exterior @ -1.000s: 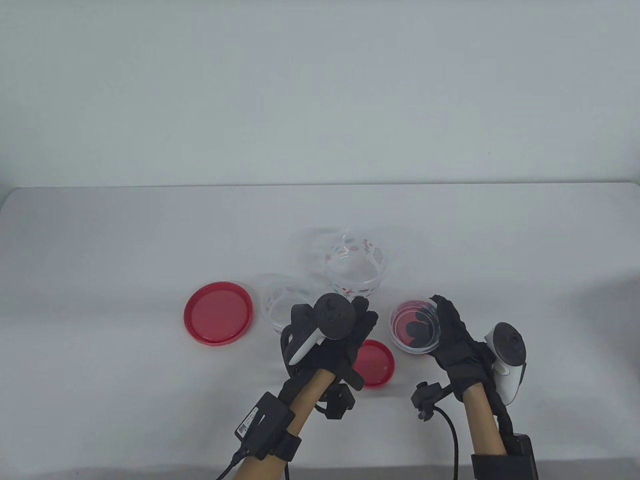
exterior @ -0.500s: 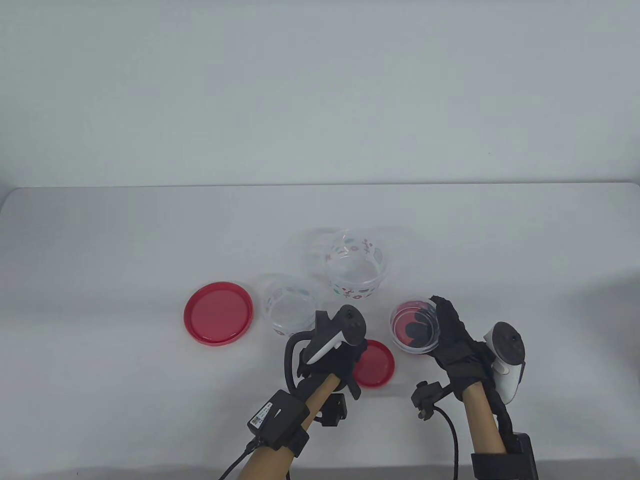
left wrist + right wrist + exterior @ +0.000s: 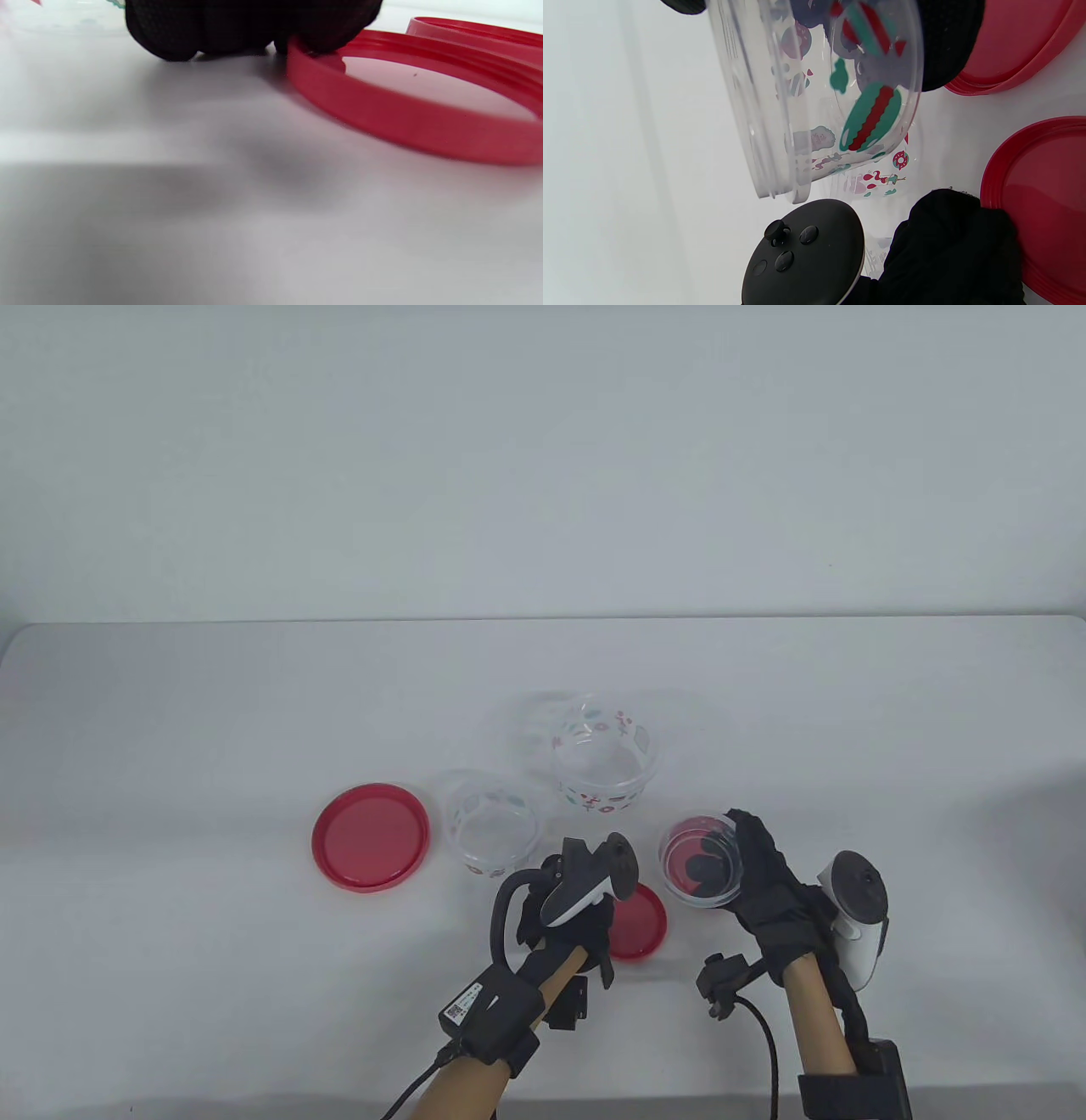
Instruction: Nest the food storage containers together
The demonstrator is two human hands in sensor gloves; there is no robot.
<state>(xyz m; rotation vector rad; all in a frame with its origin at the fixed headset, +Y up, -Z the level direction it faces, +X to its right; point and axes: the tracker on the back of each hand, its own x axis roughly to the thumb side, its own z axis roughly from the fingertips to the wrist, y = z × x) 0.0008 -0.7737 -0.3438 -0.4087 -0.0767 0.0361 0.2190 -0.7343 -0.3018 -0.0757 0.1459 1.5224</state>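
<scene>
No readable writing on anything I see. Big red lid (image 3: pixel 370 837) flat on surface (image 3: pixel 170 712), wide room leftward. Medium tub (image 3: pixel 492 827) beside it, large tub (image 3: pixel 607 763) behind. My left hand (image 3: pixel 567 918) has dropped back, fingers (image 3: pixel 254 25) now touching small red lid (image 3: pixel 638 922) rim. My right hand (image 3: pixel 768 878) still grips small tub (image 3: pixel 702 869).

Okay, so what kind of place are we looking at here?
Probably a lab-style recording setup, not a kitchen: a plain white table against a blank wall, a left hand and right hand in wired sensor gloves, with only clear containers and red lids laid out.
</scene>
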